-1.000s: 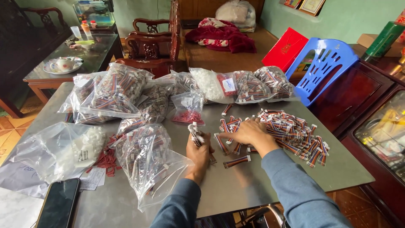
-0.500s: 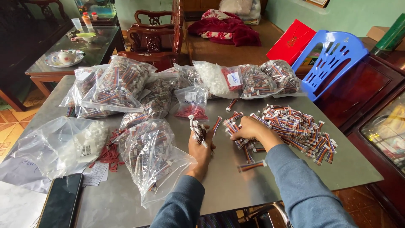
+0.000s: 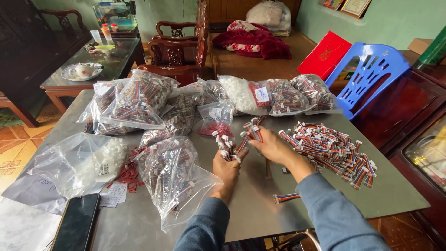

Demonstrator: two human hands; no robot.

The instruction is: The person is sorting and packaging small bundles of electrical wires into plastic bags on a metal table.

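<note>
Left hand (image 3: pixel 226 168): closed on upright wire-harness bundle (image 3: pixel 225 146). Right hand (image 3: pixel 271 148): now lifted off loose harness pile (image 3: pixel 327 149) at its right, pinching fresh harnesses (image 3: pixel 251 132) toward bundle; bundle growing.

We see a grey table (image 3: pixel 260 209) in the fg, w/ orange-brown tiled floor (image 3: pixel 14 144) at left. Behind it, carved dark wood chairs (image 3: pixel 179 51) and a glass-topped side table (image 3: pixel 111 58) w/ a tea set on a plate (image 3: pixel 81 72); a small fish tank (image 3: pixel 111 13) sits at the back. Green walls (image 3: pixel 395 21), framed pics top right. A blue plastic chair (image 3: pixel 371 76) leans by a dark wood cabinet (image 3: pixel 409 111). Red blanket (image 3: pixel 255 39) on a wood bench. Soft daylight throughout.
</note>
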